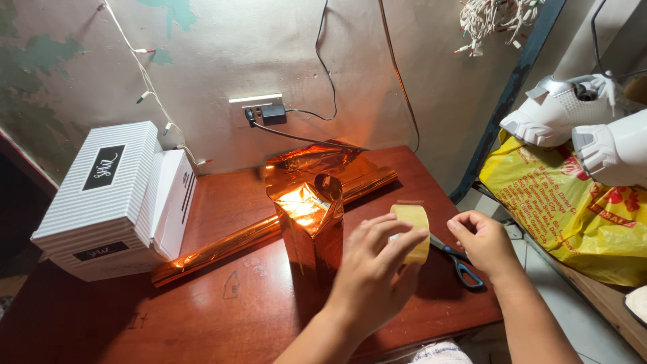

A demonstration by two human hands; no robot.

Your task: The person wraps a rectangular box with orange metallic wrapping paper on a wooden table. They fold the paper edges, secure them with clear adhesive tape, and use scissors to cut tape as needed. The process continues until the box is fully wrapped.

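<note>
Left hand [367, 273] holds tape roll [412, 230]; right hand [484, 244] beside scissors [460, 263].

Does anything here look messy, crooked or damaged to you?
A few things. The wrapped box is unfinished at the top, its shiny orange foil crumpled and gaping. The foil roll lies slantwise across the table. The wall behind has peeling paint. The left hand holds a tape roll, with scissors under the right hand.
</note>
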